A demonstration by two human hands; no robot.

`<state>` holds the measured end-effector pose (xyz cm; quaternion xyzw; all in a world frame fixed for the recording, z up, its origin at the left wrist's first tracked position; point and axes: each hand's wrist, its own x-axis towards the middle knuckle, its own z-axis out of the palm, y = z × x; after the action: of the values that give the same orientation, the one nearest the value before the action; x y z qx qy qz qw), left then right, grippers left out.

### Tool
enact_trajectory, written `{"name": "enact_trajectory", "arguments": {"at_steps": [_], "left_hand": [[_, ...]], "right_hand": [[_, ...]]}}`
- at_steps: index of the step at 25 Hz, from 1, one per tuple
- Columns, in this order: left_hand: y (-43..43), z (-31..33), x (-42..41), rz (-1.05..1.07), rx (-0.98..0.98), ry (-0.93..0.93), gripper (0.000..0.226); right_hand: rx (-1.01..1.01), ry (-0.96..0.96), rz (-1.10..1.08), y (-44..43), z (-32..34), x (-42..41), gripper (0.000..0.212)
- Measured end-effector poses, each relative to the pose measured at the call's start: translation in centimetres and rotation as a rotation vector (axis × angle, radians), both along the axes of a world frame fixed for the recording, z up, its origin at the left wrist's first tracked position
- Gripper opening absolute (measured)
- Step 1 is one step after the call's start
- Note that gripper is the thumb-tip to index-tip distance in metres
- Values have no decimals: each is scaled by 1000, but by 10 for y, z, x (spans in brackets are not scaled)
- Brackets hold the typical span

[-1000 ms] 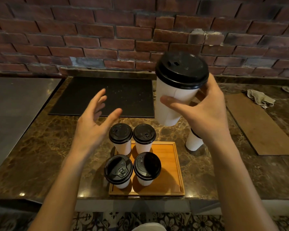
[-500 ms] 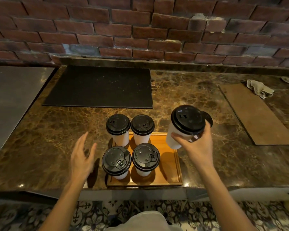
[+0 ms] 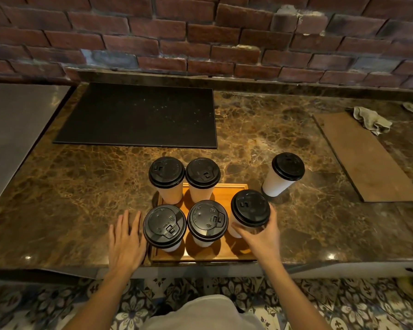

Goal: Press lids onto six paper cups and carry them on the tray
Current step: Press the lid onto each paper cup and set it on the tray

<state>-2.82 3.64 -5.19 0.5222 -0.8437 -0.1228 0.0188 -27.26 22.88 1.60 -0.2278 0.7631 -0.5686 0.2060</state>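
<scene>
A wooden tray (image 3: 234,186) sits at the counter's front edge with several white paper cups under black lids on it. My right hand (image 3: 262,236) grips a fifth lidded cup (image 3: 250,208) at the tray's front right corner; its base is hidden behind my fingers. Another lidded cup (image 3: 283,173) stands alone on the marble, to the right of the tray. My left hand (image 3: 125,241) lies flat and open on the counter, just left of the tray and the front left cup (image 3: 164,226).
A black mat (image 3: 138,115) lies at the back of the brown marble counter (image 3: 81,186). A wooden board (image 3: 365,158) and a crumpled cloth (image 3: 371,120) are at the right. A steel surface (image 3: 12,120) adjoins on the left, below a brick wall.
My right hand has brought the lidded cup down from high in the air to the tray's front right. My left hand dropped and settled flat beside the tray.
</scene>
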Motion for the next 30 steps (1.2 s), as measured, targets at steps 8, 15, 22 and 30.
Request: {"name": "enact_trajectory", "arguments": {"at_steps": [8,15,22,30], "left_hand": [[2,0,-2,-14,-46,-63,69],[1,4,-2,-19,-36,-51,83],[1,9,-4,-11,-24,-57,88],[2,14,-6,-1,-1,-32,90]], "right_hand": [[45,40,19,-8,-9,-5,97],[45,49,55,-38,-6,-27,100],[33,82,90,-66,-2,-49,98],[35,80,113,-75,-5,-57,100]]}}
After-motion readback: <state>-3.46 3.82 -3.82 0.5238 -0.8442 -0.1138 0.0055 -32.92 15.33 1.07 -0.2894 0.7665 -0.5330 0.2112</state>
